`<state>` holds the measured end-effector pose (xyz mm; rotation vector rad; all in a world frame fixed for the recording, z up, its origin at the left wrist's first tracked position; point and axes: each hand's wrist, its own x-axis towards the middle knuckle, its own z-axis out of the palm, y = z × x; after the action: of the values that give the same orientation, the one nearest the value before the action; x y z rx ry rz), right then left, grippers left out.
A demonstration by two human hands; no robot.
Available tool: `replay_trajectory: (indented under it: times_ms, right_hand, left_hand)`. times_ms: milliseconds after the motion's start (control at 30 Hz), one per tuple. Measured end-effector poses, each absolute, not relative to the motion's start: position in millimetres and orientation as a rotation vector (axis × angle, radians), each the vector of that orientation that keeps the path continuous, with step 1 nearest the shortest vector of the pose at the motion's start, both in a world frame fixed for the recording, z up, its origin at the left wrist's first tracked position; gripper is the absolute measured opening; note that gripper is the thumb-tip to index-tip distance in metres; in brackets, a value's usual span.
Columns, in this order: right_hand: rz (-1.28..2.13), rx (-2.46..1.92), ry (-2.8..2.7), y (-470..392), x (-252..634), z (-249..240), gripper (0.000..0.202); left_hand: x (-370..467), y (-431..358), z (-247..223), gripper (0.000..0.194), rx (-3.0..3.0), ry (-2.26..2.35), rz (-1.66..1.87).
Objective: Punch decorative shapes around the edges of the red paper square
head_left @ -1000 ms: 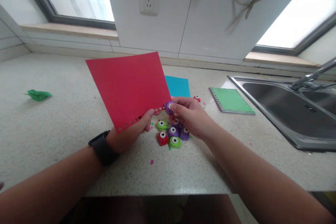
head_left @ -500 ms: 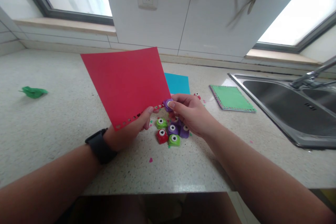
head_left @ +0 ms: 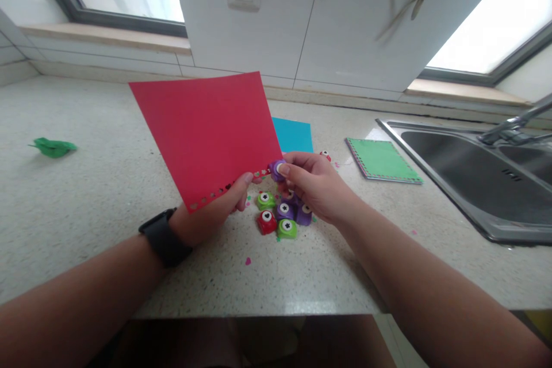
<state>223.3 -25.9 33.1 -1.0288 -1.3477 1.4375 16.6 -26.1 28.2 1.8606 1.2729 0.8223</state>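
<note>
Left hand (head_left: 230, 195) had the red sheet (head_left: 207, 132) pinched near its lower edge, thumb in front, other fingers mostly hidden. Right hand (head_left: 317, 184) had its fingers closed round a purple punch (head_left: 276, 171), thumb on the white button; punch sat at the sheet's lower right corner, at the end of a row of cut-out shapes. Sheet was tilted up above the desk (head_left: 99, 207) — it blocked the view of the desk behind and of the left part of a blue sheet (head_left: 294, 134).

More punches clustered just below the hands: two green, one red (head_left: 267, 222), several purple — right hand partly covered some, exact count unclear. Another red punch (head_left: 325, 156) showed beyond the right hand. Tiny paper scraps lay around them, a pink heart (head_left: 248, 261) nearer the front edge.

Right side: stack with a green sheet (head_left: 383, 159) on top, pattern-cut edges, near the sink (head_left: 452, 164) and faucet (head_left: 504, 129). Far left: crumpled green thing (head_left: 54, 148), well apart. Dark watch (head_left: 165, 238) on left wrist.
</note>
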Motion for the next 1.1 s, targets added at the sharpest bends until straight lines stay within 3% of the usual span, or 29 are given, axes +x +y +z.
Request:
replay_trajectory:
  times_ms: [1100]
  right_hand:
    - [1.409, -1.017, -1.325, -28.0, 220.6, 37.0, 0.026]
  left_hand:
    - [20.0, -28.0, 36.3, 0.044, 1.877, 1.33, 0.862]
